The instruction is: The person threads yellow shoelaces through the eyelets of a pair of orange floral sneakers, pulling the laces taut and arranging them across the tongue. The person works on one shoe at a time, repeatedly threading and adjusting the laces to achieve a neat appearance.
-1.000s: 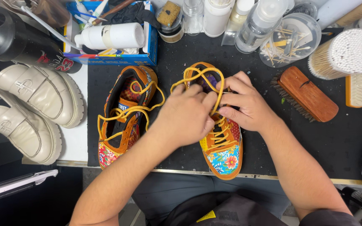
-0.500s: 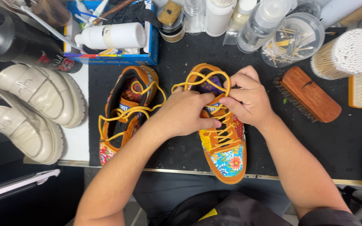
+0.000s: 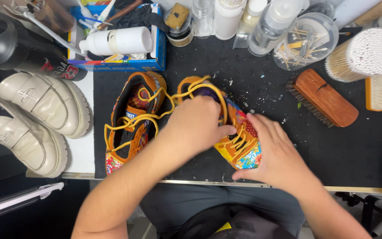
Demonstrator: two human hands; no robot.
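Note:
Two orange patterned sneakers with yellow laces lie on a black mat [image 3: 332,150]. My left hand [image 3: 197,126] rests on top of the right sneaker [image 3: 242,146], gripping it around the tongue and laces. My right hand [image 3: 277,155] cups the same sneaker's floral toe from the front right. That shoe is turned with its toe pointing toward the lower right. The left sneaker [image 3: 131,124] lies untouched beside my left forearm, its loose yellow laces [image 3: 155,113] looping across to the shoe I hold.
A pair of cream loafers [image 3: 32,119] sits at the left. A wooden brush [image 3: 323,97] lies on the mat at the right, near a tub of cotton swabs [image 3: 368,55]. Bottles, a clear lidded cup [image 3: 306,40] and a blue box [image 3: 120,57] line the back.
My right hand slid from the shoe's upper laces down to its toe. The right sneaker has rotated, toe swinging toward the right. My left hand stays on top of it.

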